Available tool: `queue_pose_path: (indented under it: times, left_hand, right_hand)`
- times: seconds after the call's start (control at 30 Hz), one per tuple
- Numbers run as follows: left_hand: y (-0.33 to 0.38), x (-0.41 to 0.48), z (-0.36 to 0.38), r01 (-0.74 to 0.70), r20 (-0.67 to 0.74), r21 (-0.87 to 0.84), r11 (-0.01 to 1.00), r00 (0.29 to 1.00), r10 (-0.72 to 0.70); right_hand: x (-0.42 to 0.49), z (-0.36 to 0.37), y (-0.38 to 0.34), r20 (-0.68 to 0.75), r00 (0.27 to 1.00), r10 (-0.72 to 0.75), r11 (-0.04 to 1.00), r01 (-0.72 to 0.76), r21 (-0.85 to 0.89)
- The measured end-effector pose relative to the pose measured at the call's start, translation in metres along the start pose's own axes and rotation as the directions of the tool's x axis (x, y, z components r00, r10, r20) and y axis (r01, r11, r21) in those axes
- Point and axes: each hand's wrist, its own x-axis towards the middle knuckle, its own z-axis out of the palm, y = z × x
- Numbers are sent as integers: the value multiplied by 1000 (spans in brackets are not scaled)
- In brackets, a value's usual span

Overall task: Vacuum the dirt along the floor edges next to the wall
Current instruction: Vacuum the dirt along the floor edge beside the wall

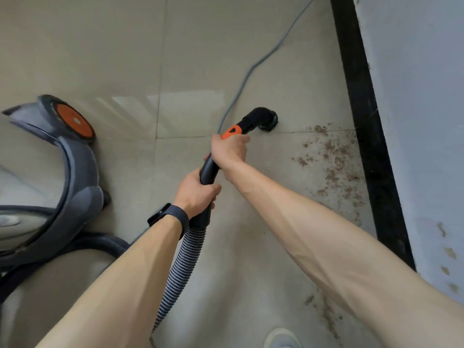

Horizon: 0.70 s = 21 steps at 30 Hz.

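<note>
The right hand [229,149] wraps its fingers round the black vacuum pipe [209,169] just behind its orange collar [232,130]. The left hand [194,190] grips the same pipe lower down, close to where the ribbed hose [180,267] joins it. A dark band [173,216] sits on the left wrist.

The pipe bends at its far end into a round nozzle [268,120], which rests on the tiled floor [100,46] beside a tile joint. Brown dirt [334,162] lies scattered along the floor's right edge, against the black skirting board [361,121] under the pale wall [421,109]. The nozzle stands near the dirt's upper end and apart from the skirting.

The grey vacuum cleaner [75,172], with an orange wheel cap [74,120], stands at the floor's left edge. A grey cable [251,71] runs from behind the right hand towards the top edge. A shoe tip [282,339] shows at the bottom edge.
</note>
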Motion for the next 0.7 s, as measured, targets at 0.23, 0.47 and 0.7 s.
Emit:
queue_pose_path:
  times: [0.23, 0.47, 0.7]
  left_hand:
    - [-30, -35, 18, 39, -77, -62, 997, 996, -44]
    - [-22, -27, 40, -51, -30, 20, 999, 998, 51]
    - [-22, -31, 65, -51, 11, 66, 997, 999, 50]
  right_hand:
    - [-22, -3, 28, 128, 992, -18, 997, 28, -78]
    - [-15, -41, 21, 93, 996, 15, 1000, -16, 3]
    - [-25, -61, 26, 17, 1000, 1, 999, -1, -54]
